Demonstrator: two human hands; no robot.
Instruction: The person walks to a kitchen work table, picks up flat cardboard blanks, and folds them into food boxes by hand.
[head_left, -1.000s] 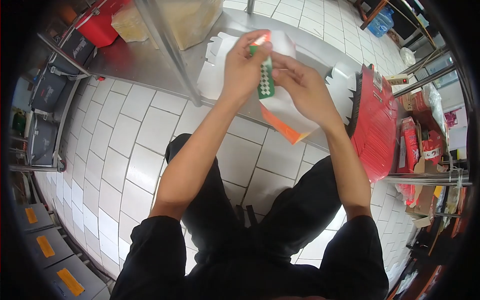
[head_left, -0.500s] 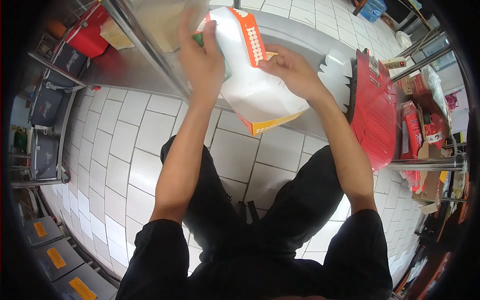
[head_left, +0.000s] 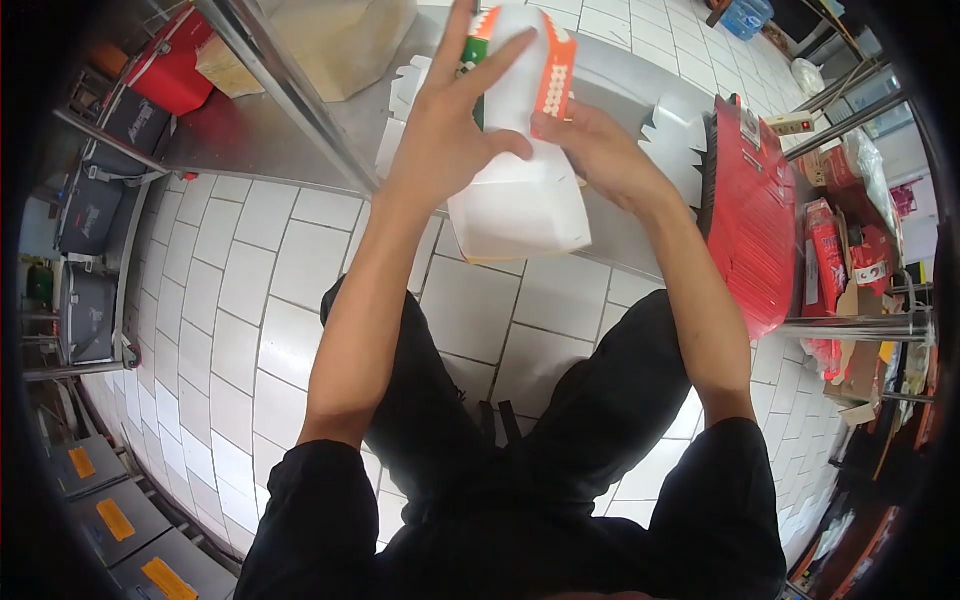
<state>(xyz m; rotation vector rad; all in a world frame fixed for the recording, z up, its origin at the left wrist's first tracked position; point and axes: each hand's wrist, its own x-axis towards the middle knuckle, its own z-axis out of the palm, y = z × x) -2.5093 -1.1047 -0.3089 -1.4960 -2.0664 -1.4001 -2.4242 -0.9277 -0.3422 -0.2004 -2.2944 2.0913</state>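
While it gapes, right hand pinches carton; left hand splays.

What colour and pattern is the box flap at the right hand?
The flap is orange with whitish dots, best seen in the head view.

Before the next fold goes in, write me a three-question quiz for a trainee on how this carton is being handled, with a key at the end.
1. Multiple choice: the inside of the carton is (a) green, (b) white, (c) black.
2. True or false: the left hand has its fingers spread apart.
3. Fill in the blank: the thumb at the lower end of the orange flap belongs to the ____ hand.

Key: 1, b; 2, true; 3, right, since the right hand has its thumb there.
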